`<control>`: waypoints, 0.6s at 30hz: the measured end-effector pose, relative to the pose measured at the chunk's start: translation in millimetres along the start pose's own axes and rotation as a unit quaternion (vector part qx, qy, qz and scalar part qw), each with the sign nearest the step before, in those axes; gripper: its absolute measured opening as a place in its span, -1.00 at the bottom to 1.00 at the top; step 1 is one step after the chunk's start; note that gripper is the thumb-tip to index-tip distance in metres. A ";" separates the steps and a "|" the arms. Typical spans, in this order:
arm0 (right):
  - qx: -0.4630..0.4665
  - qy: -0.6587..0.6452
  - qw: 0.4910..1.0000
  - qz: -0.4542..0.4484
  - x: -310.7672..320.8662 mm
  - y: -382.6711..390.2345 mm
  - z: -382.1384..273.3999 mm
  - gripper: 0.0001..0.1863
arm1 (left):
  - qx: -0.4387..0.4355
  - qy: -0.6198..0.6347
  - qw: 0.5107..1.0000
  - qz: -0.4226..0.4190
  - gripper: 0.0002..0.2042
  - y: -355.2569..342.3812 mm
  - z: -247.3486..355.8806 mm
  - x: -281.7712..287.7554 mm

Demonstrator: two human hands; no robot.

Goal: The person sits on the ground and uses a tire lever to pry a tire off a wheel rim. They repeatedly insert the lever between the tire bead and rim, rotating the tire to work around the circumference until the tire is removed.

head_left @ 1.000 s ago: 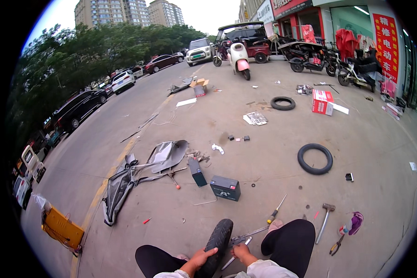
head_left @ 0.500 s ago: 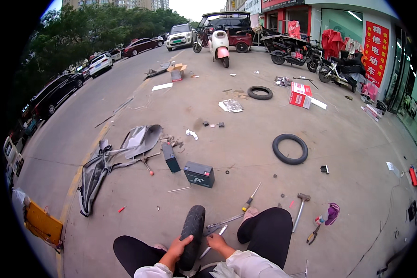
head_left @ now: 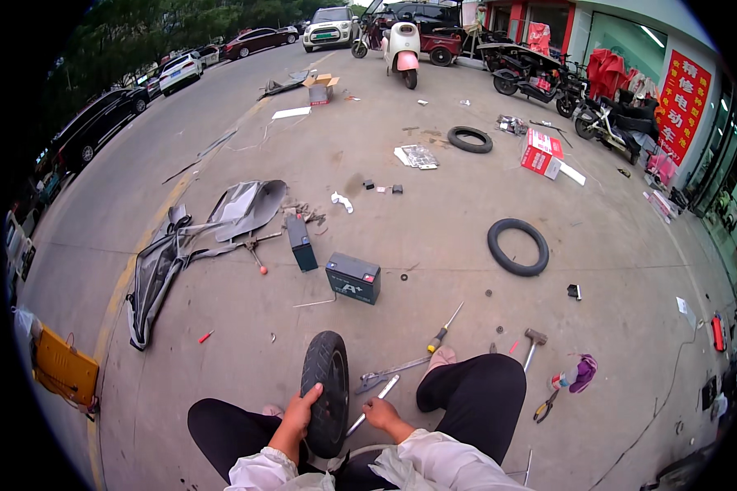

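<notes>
A small black-tyred wheel stands upright between my knees, its rim side turned to the right. My left hand grips its tyre from the left side, fingers wrapped over the edge. Just right of the wheel my right hand is closed with fingers curled. A silver metal bar passes behind those fingers; whether they hold it I cannot tell. Beyond it, an adjustable wrench lies on the ground. A yellow-handled screwdriver lies by my right shoe.
Two dark batteries stand ahead, beside a grey scooter body panel. On the right lie a hammer, pliers and a loose tyre. An orange case is at far left. Parked scooters stand farther off.
The wheel has turned more upright, with more of its rim side showing. My left hand has risen along it and my right hand has shifted slightly up. The whole view has tilted downward.
</notes>
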State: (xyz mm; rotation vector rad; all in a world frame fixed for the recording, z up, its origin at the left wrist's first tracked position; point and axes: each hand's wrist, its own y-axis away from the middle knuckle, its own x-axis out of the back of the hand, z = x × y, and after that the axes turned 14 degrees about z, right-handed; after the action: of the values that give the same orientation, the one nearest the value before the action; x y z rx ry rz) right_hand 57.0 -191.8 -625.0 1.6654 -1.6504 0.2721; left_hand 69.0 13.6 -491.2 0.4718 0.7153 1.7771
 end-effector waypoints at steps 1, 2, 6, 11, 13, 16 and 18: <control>-0.002 0.001 1.000 -0.013 -0.6 -0.4 -0.2 -0.60 | 0.000 0.002 1.000 0.001 -0.50 -0.6 0.1 0.5; 0.001 0.006 1.000 -0.020 -1.7 -0.4 -0.4 -0.60 | 0.001 0.005 1.000 0.003 -0.51 -1.0 0.0 0.8; 0.010 0.022 0.999 -0.040 -3.8 1.5 -3.2 -0.60 | -0.002 -0.002 1.000 0.007 -0.52 3.1 3.0 0.6; 0.025 0.048 0.997 -0.052 -6.2 2.1 -1.5 -0.61 | -0.002 0.001 1.000 0.003 -0.51 5.0 6.3 -4.9; 0.027 0.058 0.996 -0.063 -5.5 2.0 -3.4 -0.60 | -0.002 0.003 1.000 0.005 -0.51 4.7 5.9 -4.7; 0.022 0.057 0.996 -0.065 -3.7 5.5 -7.4 -0.60 | -0.003 0.003 1.000 0.013 -0.51 -0.3 3.2 -0.4; 0.023 0.058 0.996 -0.063 -2.8 5.0 -7.7 -0.61 | -0.003 -0.002 1.000 0.015 -0.50 -2.2 3.9 -0.4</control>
State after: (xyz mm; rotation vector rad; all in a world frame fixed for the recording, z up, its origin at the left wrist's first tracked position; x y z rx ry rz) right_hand 54.6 -184.2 -619.6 1.7478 -1.4576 0.3399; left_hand 73.2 14.6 -489.8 0.4847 0.7041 1.8062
